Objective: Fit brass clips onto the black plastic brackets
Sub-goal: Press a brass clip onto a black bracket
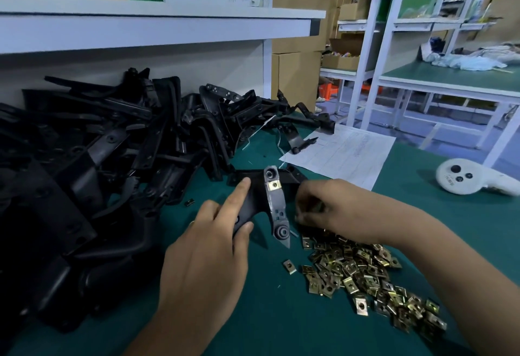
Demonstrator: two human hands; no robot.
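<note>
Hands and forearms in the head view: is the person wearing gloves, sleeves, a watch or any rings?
No gloves: the left hand and right hand are both bare. Both forearms are bare too, with no sleeve, watch or strap in view as far as the frame edge. A small yellowish glint shows at the left hand's knuckles; it may be a ring, but it is too small to tell. The right hand's fingers are motion-blurred.

The right hand (323,209) is motion-blurred; whether its curled fingertips (302,216) pinch a brass clip cannot be told. Beneath the left hand's thumb (243,232), the held bracket (274,206) is partly hidden.
</note>
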